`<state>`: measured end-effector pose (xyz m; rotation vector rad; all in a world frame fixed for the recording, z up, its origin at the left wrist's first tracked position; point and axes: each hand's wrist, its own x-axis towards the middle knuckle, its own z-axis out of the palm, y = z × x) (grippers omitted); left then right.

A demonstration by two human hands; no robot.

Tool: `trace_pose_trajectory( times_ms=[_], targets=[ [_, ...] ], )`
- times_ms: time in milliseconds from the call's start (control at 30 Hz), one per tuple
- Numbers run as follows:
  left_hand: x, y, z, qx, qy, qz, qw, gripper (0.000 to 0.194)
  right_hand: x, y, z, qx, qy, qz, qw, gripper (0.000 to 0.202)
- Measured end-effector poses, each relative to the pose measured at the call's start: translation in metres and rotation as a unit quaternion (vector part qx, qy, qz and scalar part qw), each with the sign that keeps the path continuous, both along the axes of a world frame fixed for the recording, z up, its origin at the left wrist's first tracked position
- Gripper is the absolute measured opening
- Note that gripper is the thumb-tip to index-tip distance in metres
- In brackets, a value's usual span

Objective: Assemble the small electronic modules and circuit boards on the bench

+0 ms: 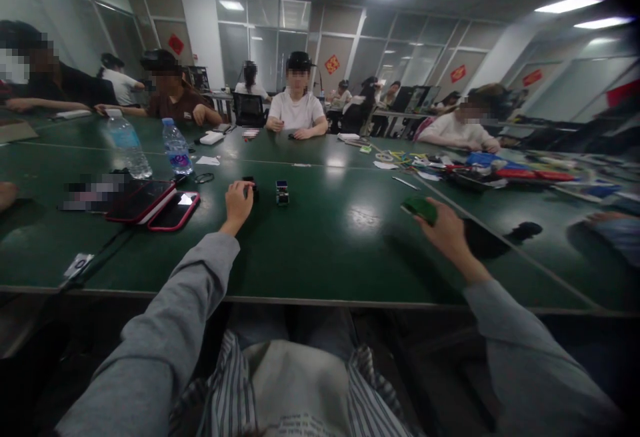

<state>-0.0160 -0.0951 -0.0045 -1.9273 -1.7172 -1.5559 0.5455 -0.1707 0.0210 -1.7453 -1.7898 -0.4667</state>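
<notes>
My left hand [239, 205] is on the table left of centre, its fingers closed around a small black object [251, 184] whose kind I cannot make out. Just to the right stands a small block-like thing [282, 193] with a dark top and pale edges, touched by neither hand. My right hand [447, 227] is raised a little over the right part of the table. Thumb and fingers grip a green object [423, 208], rounded with a paler lower edge; its kind is unclear.
On the green table [320, 264] at left lie a red-edged phone [175, 211] and a phone case [141, 201], near two water bottles [177, 147]. A pen [405, 184] and a heap of tools and coloured items [480, 169] lie at right. Several people sit around.
</notes>
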Motion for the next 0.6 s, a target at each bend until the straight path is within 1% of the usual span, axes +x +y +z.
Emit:
trace_pose_trajectory(
  times_ms=[67, 100, 167, 233, 300, 333, 433, 500, 567, 600],
  targets=[
    [0.000, -0.001, 0.001, 0.003, 0.004, -0.001, 1.000, 0.021, 0.067, -0.013, 0.012, 0.059, 0.038, -0.095, 0.993, 0.063],
    [0.000, -0.001, 0.001, 0.005, 0.004, 0.000, 1.000, 0.021, 0.097, -0.019, 0.017, 0.061, 0.053, -0.127, 0.989, 0.066],
    [0.000, -0.002, 0.001, 0.009, 0.001, 0.002, 1.000, 0.021, 0.146, -0.026, 0.024, 0.039, 0.094, -0.180, 0.978, 0.068],
    [-0.001, -0.002, 0.001, 0.007, -0.003, 0.004, 1.000, 0.021, 0.175, -0.031, 0.025, -0.013, 0.134, -0.221, 0.966, 0.067],
    [-0.002, -0.001, 0.001, 0.003, -0.006, 0.004, 1.000, 0.020, 0.186, -0.033, 0.019, -0.066, 0.158, -0.236, 0.956, 0.064],
    [-0.002, -0.001, 0.001, 0.002, -0.007, 0.004, 1.000, 0.020, 0.186, -0.033, 0.015, -0.077, 0.165, -0.226, 0.957, 0.062],
    [-0.002, 0.000, 0.000, 0.002, -0.009, 0.004, 1.000, 0.019, 0.175, -0.030, 0.002, -0.057, 0.177, -0.176, 0.967, 0.061],
    [-0.002, 0.000, 0.000, 0.002, -0.010, 0.003, 1.000, 0.019, 0.165, -0.026, -0.001, -0.049, 0.171, -0.183, 0.967, 0.063],
    [-0.002, 0.000, 0.000, 0.000, -0.009, 0.001, 1.000, 0.019, 0.155, -0.020, 0.000, -0.067, 0.143, -0.200, 0.967, 0.061],
    [-0.002, -0.001, 0.000, -0.001, -0.008, -0.001, 1.000, 0.019, 0.150, -0.018, 0.002, -0.076, 0.126, -0.192, 0.970, 0.059]
  ],
)
